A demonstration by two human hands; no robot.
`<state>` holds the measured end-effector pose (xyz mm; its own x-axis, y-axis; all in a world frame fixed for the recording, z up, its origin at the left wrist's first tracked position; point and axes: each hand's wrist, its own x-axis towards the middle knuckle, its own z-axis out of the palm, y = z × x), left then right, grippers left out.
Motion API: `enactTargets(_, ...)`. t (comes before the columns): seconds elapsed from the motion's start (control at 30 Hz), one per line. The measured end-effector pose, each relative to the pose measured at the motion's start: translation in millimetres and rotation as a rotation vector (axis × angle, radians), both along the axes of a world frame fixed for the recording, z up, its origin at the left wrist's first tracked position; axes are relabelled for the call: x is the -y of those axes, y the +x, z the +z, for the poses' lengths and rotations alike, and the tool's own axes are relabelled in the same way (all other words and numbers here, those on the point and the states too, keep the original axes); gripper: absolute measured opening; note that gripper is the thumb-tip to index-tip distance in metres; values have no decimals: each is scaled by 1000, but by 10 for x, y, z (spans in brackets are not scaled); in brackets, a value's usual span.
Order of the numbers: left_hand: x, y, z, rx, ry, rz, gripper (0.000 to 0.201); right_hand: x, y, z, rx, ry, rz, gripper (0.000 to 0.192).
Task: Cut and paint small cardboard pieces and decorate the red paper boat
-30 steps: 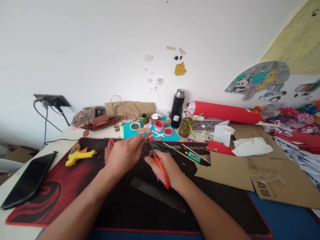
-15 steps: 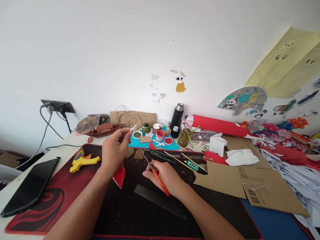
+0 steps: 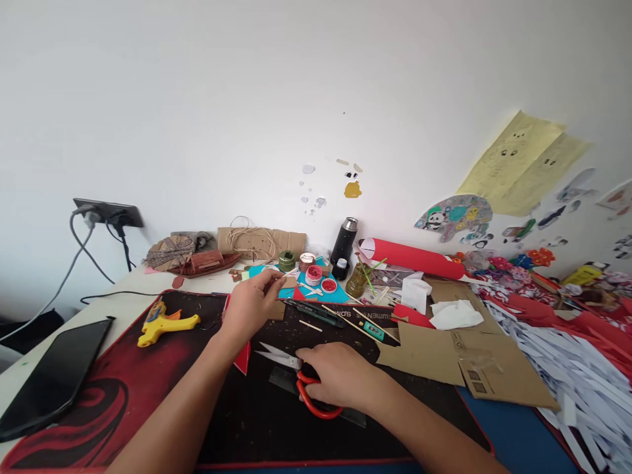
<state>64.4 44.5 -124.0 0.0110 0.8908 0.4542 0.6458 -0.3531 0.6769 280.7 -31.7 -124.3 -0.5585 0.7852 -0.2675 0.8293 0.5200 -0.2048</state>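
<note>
My right hand [image 3: 340, 378] lies low on the black and red mat [image 3: 123, 388], closed over the red handles of the scissors [image 3: 281, 357]. Their blades are slightly apart and point left, resting flat over a dark ruler [image 3: 351, 416]. My left hand [image 3: 251, 304] reaches forward to the mat's far edge. Its thumb and forefinger pinch at a small brown cardboard piece [image 3: 290, 282] beside the teal sheet [image 3: 340, 294]. A red paper piece [image 3: 243, 359] shows under my left wrist. A short wooden stick [image 3: 310, 325] lies loose on the mat between my hands.
A yellow glue gun [image 3: 165, 321] and a black phone [image 3: 49, 375] lie at the left. A utility knife [image 3: 316, 313], skewers and small paint jars [image 3: 313, 273] lie beyond my hands. Behind stand a black flask [image 3: 345, 240] and a red paper roll [image 3: 409, 257]. Cardboard sheets [image 3: 459, 362] and white paper strips [image 3: 567, 375] cover the right.
My right hand has lowered the scissors from upright to flat on the mat. My left hand came down from its raised position and reached forward to the cardboard piece. The view tilted upward.
</note>
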Motion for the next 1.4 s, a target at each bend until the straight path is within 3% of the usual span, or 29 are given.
enactTargets(0.17,-18,16,-34,-16,-21,-89,30,3,-2,66,-167,-8,15,33)
enactTargets(0.4,-28,57,-116,-43,-62,-226,33,-357,186,-152,-786,-47,-405,25)
enactTargets(0.57,-19,98,-141,-183,-55,-250,31,-579,236,-244,-964,-4,-453,27)
enactTargets(0.87,-28,96,-182,-327,-16,-261,30,-737,71,-343,-989,36,-420,20)
enactTargets(1.1,-73,63,-234,-481,-17,-247,29,-786,73,-397,-842,210,-340,19)
enactTargets(1.4,-25,163,-233,-612,4,-241,29,-733,126,-551,-812,265,-344,20)
